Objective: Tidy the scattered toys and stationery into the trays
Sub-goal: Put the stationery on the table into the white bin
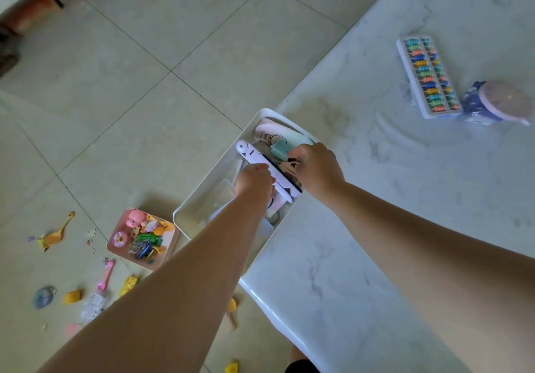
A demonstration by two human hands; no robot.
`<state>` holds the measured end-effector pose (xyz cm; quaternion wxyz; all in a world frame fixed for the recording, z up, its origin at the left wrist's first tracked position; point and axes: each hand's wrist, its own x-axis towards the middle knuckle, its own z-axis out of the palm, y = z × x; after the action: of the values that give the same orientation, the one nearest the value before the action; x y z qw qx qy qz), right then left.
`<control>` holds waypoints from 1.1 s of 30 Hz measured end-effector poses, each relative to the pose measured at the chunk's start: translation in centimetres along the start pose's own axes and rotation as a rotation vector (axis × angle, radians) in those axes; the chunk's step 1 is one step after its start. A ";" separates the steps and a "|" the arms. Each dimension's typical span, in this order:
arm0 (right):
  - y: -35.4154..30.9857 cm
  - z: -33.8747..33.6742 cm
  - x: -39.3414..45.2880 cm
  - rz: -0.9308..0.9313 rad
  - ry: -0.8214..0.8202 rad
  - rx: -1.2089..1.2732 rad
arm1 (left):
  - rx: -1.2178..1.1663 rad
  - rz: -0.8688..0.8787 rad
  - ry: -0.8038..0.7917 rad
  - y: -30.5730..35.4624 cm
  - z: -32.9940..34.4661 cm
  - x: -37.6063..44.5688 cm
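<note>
1. The white tray (202,196) stood at the worktop (390,227) edge, partly hanging over the floor (173,39); much bare marble lay to its right.
2. Both hands were inside the tray, near each other: the left hand (254,180) gripped a white folding stand (267,170), and the right hand (317,167) reached among small things, its grip hidden.
3. An abacus (428,78) and a blue bag (492,103) lay far off on the worktop.
4. On the tiled floor, a pink tray (115,245) held toys; a giraffe (55,235) and other toys lay scattered beside it.
</note>
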<state>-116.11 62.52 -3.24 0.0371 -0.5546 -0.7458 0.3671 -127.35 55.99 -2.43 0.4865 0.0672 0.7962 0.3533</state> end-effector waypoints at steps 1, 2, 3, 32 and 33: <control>0.5 -0.9 0.1 0.021 0.012 0.010 | 0.013 0.015 -0.020 0.7 1.0 0.1; 1.0 -1.6 0.3 0.044 0.020 0.028 | 0.016 0.029 -0.030 1.3 1.8 0.2; 1.6 -2.3 0.6 0.066 0.030 0.048 | 0.022 0.038 -0.048 1.9 2.8 0.4; 22.8 -14.6 10.8 0.488 0.474 0.027 | 0.098 -0.114 -0.572 11.0 36.1 7.4; 22.8 -14.6 10.8 0.475 0.476 0.036 | 0.097 -0.117 -0.565 11.0 36.5 7.4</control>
<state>-95.27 81.74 -9.86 0.1334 -0.7822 -0.5597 0.2388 -103.80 85.66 -10.98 0.7049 0.1401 0.6476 0.2533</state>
